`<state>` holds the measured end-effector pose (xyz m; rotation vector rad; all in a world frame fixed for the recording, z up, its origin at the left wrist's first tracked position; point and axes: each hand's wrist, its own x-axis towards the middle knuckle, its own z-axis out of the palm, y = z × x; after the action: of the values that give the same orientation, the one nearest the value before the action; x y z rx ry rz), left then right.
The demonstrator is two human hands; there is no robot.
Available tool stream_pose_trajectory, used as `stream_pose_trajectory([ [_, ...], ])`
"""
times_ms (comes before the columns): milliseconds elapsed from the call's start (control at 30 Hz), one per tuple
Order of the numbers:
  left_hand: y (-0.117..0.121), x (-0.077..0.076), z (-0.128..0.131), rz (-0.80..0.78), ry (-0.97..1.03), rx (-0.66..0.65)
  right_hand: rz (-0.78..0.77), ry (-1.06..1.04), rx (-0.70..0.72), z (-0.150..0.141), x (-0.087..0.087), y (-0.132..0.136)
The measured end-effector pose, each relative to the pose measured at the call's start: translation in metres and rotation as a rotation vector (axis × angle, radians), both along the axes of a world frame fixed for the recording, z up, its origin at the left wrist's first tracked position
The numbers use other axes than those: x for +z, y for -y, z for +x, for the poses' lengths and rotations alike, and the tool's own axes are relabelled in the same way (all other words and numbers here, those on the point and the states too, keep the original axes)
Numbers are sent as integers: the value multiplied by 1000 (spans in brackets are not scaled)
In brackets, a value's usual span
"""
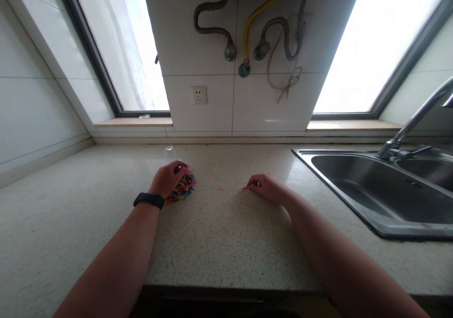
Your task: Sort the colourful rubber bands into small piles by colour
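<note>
Clearly, the left hand (168,179) (black wristband (149,200)) touches colourful pieces (184,188).

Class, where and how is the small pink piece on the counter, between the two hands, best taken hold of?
Probably by its opposite edges, pinched between two fingertips from above, coming from the right. The small pink piece is tiny and lies low on the counter, apart from the colourful pile; the right hand is nearer.
</note>
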<state>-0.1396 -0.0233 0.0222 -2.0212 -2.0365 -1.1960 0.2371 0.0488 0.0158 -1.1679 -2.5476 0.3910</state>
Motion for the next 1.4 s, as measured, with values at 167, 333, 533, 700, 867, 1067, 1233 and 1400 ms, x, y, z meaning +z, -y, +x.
stream_pose_trajectory([
  [167, 0, 0, 0, -1, 9, -11, 34, -4, 7, -5, 5, 6],
  [333, 0, 0, 1, 9, -2, -1, 75, -115, 81, -23, 15, 30],
  [533, 0, 1, 2, 18, -10, -13, 7, -226, 264, -62, 16, 67],
  [700, 0, 2, 3, 14, -3, -15, -35, -150, 300, -83, 8, 75],
  [867, -1, 3, 3, 8, -22, -23, -47, -80, 348, -89, 4, 77],
  [1067, -1, 2, 4, 12, -31, -27, -23, -14, 433, -94, 2, 79],
  [1233, -1, 3, 6, 2, -35, -21, -32, 6, 433, -94, 5, 79],
  [1400, -1, 3, 6, -5, -35, -11, -54, 4, 480, -86, 11, 76],
])
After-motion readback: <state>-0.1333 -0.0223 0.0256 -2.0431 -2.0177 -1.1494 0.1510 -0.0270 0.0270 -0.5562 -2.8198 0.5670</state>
